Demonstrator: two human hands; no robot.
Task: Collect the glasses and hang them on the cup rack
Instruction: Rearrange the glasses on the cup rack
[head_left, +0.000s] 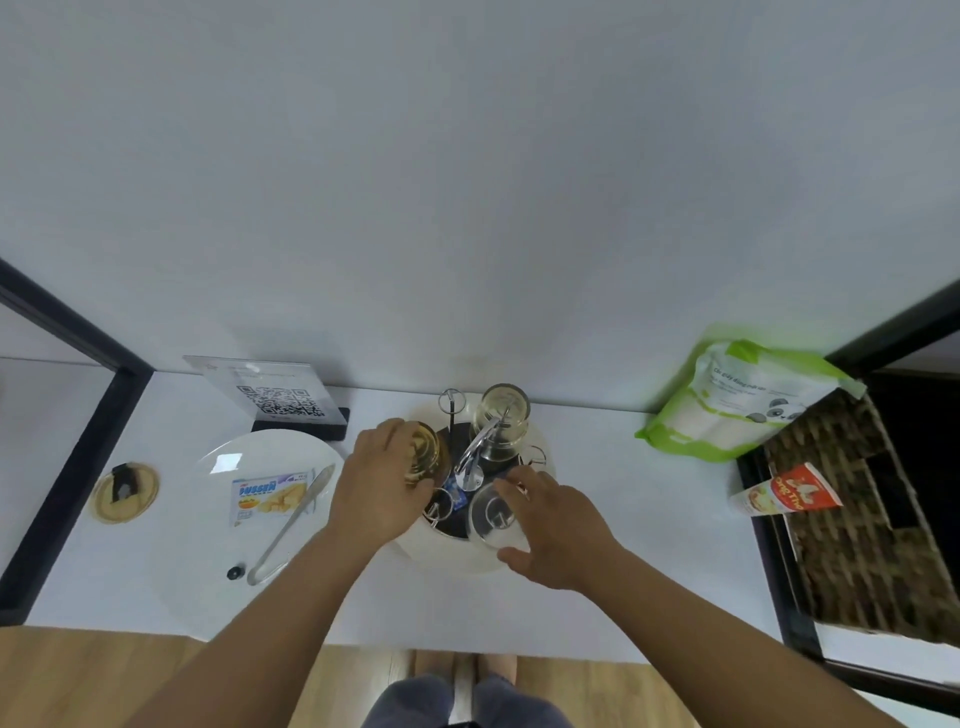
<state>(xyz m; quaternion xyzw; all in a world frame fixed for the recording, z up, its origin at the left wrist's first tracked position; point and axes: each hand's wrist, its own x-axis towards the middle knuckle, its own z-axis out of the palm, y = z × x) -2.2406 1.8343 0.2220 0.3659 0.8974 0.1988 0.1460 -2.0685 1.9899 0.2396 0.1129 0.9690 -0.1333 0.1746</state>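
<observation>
White plate (208, 571) with snack packet (271, 495), tongs (291, 525) (resting across); QR stand (283, 397), green bag (737, 400)

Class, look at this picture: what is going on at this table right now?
A person stands at a white table, working at a cup rack with both hands. The left hand holds a glass at the rack's left side. The right hand holds another glass at the near side. A third glass already sits on the rack at the back. A plate with a snack pack lies to the left.

Acrylic sign stand (270, 397), far left: QR code, print too small. Snack packet (270, 496) on plate (218, 571): brand blurred. Green bag (737, 402), red carton (784, 496): lettering illegible.
</observation>
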